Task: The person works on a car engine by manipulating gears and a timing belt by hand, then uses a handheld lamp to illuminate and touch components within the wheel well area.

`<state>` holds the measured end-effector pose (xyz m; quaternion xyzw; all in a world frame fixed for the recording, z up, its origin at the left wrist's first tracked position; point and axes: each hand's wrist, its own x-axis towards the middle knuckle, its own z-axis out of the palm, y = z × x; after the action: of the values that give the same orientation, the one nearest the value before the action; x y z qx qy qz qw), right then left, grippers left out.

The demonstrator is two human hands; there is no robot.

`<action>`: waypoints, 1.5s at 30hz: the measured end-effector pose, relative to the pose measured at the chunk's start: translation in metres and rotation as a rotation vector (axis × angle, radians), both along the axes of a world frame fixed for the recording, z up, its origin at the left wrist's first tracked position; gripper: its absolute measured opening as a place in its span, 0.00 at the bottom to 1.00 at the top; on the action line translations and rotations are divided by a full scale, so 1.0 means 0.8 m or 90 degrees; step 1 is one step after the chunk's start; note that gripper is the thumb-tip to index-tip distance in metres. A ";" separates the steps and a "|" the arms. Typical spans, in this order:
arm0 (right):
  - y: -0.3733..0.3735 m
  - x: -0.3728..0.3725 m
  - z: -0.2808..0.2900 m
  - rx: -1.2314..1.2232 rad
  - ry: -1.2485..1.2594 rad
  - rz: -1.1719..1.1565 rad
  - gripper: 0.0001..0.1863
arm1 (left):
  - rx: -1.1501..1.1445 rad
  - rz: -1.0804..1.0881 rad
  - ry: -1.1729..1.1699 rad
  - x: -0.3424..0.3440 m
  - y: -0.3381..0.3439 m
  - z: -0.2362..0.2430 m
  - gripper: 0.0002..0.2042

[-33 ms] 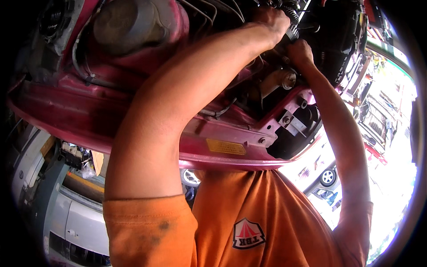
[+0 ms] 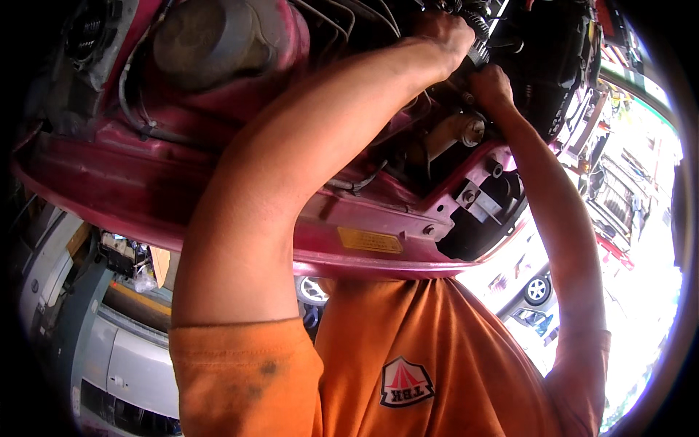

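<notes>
My left hand (image 2: 444, 40) is high in the engine bay of a red car, its curled fingers at a cluster of dark ribbed parts (image 2: 477, 51); their grip is partly hidden. My right hand (image 2: 491, 91) is just below and right of it, fingers closed near the lower end of those parts, on something too dark to make out. Below my right hand lies a metal cylinder (image 2: 455, 138). A grey domed part (image 2: 207, 44) sits in the red bodywork (image 2: 116, 175) at the upper left.
The red front edge (image 2: 364, 266) of the bay crosses in front of my orange shirt. A bracket with bolts (image 2: 477, 200) is near my right forearm. At the lower left is a pale vehicle (image 2: 138, 364); beyond, at the right, a car wheel (image 2: 536, 290) shows in bright light.
</notes>
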<state>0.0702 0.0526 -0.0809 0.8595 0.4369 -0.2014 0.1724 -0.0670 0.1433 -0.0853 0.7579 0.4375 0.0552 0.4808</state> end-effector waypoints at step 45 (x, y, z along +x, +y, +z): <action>0.005 -0.035 0.048 0.002 0.009 -0.048 0.20 | 0.160 -0.124 0.121 -0.016 0.003 0.029 0.16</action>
<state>0.0424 0.0563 -0.0423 0.8742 0.4055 -0.2135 0.1605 -0.0795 0.1458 -0.0618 0.8525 0.3949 -0.0093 0.3423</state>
